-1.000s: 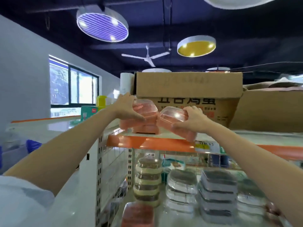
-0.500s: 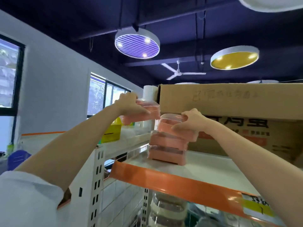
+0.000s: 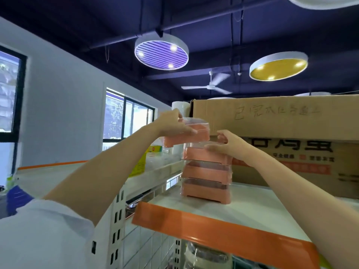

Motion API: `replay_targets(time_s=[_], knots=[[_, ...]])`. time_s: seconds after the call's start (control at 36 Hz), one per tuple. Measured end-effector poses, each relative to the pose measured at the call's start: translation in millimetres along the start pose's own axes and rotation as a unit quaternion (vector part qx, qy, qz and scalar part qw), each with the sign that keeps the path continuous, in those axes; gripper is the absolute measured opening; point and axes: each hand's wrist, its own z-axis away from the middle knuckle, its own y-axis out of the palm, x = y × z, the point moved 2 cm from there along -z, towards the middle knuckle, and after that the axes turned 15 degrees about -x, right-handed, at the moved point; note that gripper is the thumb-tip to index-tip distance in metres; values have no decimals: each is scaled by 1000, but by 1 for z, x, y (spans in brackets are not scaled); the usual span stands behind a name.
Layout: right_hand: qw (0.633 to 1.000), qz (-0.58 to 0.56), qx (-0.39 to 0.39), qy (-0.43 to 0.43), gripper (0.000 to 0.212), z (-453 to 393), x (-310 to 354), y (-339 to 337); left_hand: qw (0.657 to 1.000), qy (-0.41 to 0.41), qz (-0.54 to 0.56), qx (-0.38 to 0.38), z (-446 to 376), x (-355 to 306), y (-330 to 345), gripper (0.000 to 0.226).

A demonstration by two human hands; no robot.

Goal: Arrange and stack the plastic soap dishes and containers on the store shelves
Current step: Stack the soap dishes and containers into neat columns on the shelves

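Note:
A stack of three pink soap dishes with clear lids stands on the top shelf, near its orange front edge. My right hand rests on the stack's topmost dish, thumb and fingers around its clear lid. My left hand grips another pink soap dish by its lid and holds it just above and left of the stack, tilted a little.
A large cardboard box stands directly behind and to the right of the stack. A white roll stands behind my left hand. A yellow box sits on the neighbouring shelf to the left. Clear containers show on the shelf below.
My right hand has set its dish on the stack, which is now three high. My left hand has brought its dish closer, over the stack. The view tilted upward.

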Motion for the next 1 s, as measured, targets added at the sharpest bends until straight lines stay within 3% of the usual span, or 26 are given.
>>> replay_targets(time_s=[0.14,0.22,0.33,0.42,0.5,0.56,0.61,0.72,0.83,1.0], knots=[[990,-129,-36,41,97,12,-7,-4,997,21,59,35,-1,-23,14,73],[977,-199,-46,66,110,17,-14,-7,992,21,101,76,-2,-33,26,60],[971,-219,-46,86,71,18,-25,-5,987,53,126,84,-6,-39,32,43],[972,-210,-45,90,61,18,-27,-4,987,83,131,47,-9,-33,33,35],[973,-211,-43,82,56,18,-25,-3,989,56,134,-11,-4,-22,38,38],[971,-221,-43,80,54,17,-24,-1,986,54,147,-52,0,-17,44,55],[969,-231,-44,78,52,17,-23,0,974,40,193,-108,5,-13,48,77],[967,-240,-52,75,50,18,-24,-1,941,-26,272,-199,19,-5,60,83],[965,-246,-50,81,52,18,-25,-1,928,-97,308,-185,29,3,76,79],[966,-243,-48,79,57,15,-26,1,890,-160,406,-128,45,18,90,44]])
